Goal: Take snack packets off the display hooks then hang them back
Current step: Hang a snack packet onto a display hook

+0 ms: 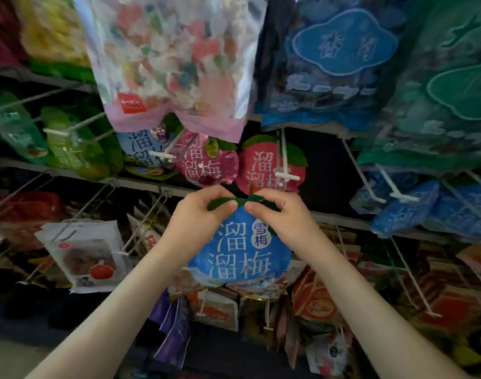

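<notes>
A display rack (141,185) of wire hooks fills the view, crowded with hanging snack bags. The largest are a clear bag of mixed sweets (173,58) at the top centre and a dark blue bag (337,64) to its right. Lower down, in front of the rack and free of any hook, hangs the round blue snack packet (242,250). It is held only by its green top edge. The left grip (198,214) pinches that edge on the left and the right grip (283,214) pinches it on the right, thumbs nearly meeting at the middle, so the packet's whole body dangles beneath both grips. Just above them two pink packets (206,160) hang on the rack, one of them on a white-tipped hook (287,176).
</notes>
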Demonstrator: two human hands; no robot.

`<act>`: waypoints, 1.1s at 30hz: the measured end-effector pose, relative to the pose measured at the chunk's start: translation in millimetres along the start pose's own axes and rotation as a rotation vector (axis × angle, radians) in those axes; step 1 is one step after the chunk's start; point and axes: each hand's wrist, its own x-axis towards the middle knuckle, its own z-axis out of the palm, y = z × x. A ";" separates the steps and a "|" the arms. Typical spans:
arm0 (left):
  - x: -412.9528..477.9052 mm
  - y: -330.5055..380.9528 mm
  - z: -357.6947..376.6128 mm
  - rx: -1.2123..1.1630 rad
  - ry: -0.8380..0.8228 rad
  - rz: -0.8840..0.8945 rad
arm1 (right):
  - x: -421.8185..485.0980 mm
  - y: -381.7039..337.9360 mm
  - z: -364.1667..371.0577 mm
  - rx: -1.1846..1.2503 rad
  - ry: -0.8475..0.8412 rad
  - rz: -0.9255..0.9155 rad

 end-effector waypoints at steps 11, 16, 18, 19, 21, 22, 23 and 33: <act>-12.7 56.8 112.1 0.025 -0.122 0.153 | -74.7 34.8 -101.7 0.073 0.309 0.048; -11.2 77.1 139.4 -0.035 -0.119 0.135 | -87.1 37.6 -132.3 0.076 0.400 0.059; -10.2 81.3 144.9 -0.050 -0.102 0.121 | -86.8 37.5 -140.7 0.049 0.404 0.060; -9.8 82.7 147.3 -0.055 -0.098 0.116 | -85.9 37.6 -143.9 0.038 0.401 0.060; -9.3 85.4 150.6 -0.067 -0.092 0.112 | -85.0 36.9 -147.9 0.042 0.399 0.055; -8.8 86.8 151.5 -0.072 -0.088 0.108 | -84.7 36.4 -148.9 0.057 0.402 0.050; -7.9 87.6 152.0 -0.077 -0.082 0.102 | -84.2 35.8 -149.5 0.068 0.405 0.040; -1.2 83.2 153.0 -0.162 -0.003 0.072 | -70.7 30.8 -143.9 -0.034 0.481 -0.030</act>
